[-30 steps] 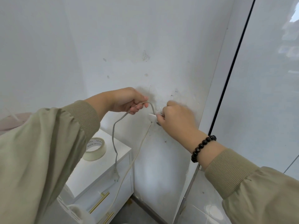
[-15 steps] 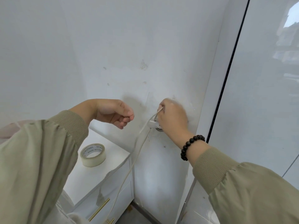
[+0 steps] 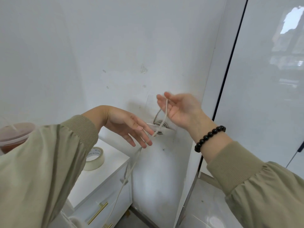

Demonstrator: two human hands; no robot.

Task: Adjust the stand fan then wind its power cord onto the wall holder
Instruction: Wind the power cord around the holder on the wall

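Since the loop is not yet seated, the step in hand is judged to be laying one more turn of the power cord (image 3: 166, 107) onto the wall holder (image 3: 160, 127).

**Fingers.** The right hand (image 3: 181, 111) is raised just above the holder, palm toward the camera. Its fingers (image 3: 162, 100) are spread and nearly straight, and the cord loop is draped across them rather than clenched. The left hand (image 3: 128, 127) reaches in from the left. Its fingers (image 3: 144, 141) are extended and gripping nothing, and the cord passes at their tips.

**Cord and holder.** From the right hand, two strands drop to the holder, which is fixed to the wall between the hands. Some turns appear to sit on it already. The rest of the cord trails down past the counter (image 3: 115, 153) toward the floor.

**Method advised.**
- Keep the loop open on the right fingers.
- Carry it over the holder's front lip, then let it slide off flat beside the existing turns.
- Use the left hand to feed slack with light tension so no kink or crossing forms.

**Not determinable.**
- Both sets of fingertips are motion-blurred, so exact contact with the cord is unclear.
- The holder's shape and the number of turns on it cannot be made out.
- The stand fan is out of view.
- A thickening on the hanging cord may be the plug, which is uncertain.
- A tape roll (image 3: 98, 162) sits on the counter.
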